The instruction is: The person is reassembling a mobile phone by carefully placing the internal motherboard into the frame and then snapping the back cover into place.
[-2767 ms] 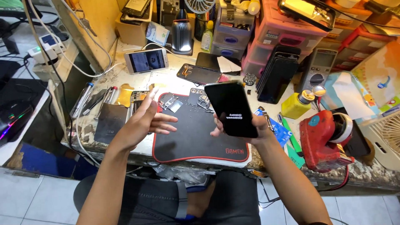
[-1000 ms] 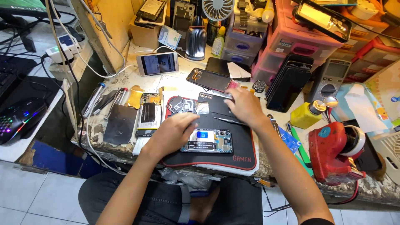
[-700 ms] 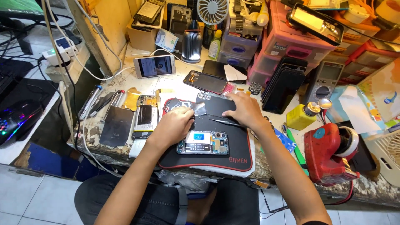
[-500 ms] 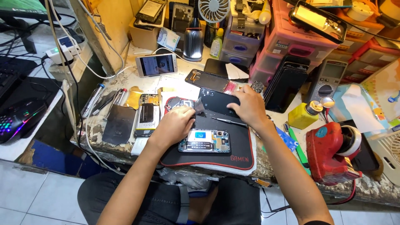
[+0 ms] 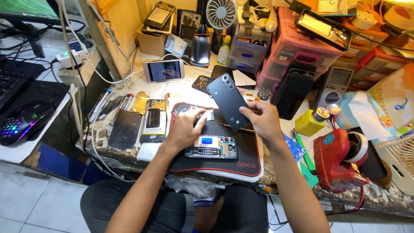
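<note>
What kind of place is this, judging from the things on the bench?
Most likely a small phone repair bench. An opened phone with its insides bare lies on a black work mat, the right hand holds a dark back cover, and a multimeter stands among parts drawers.

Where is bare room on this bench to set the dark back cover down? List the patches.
The black mat is bare right of the opened phone, under the back cover in the right hand. Left hand covers its left. Pale benchtop below the propped phone is partly free. Elsewhere is crowded.

bright even light, sharp centre, wide-angle warp at edges, soft shadows.
</note>
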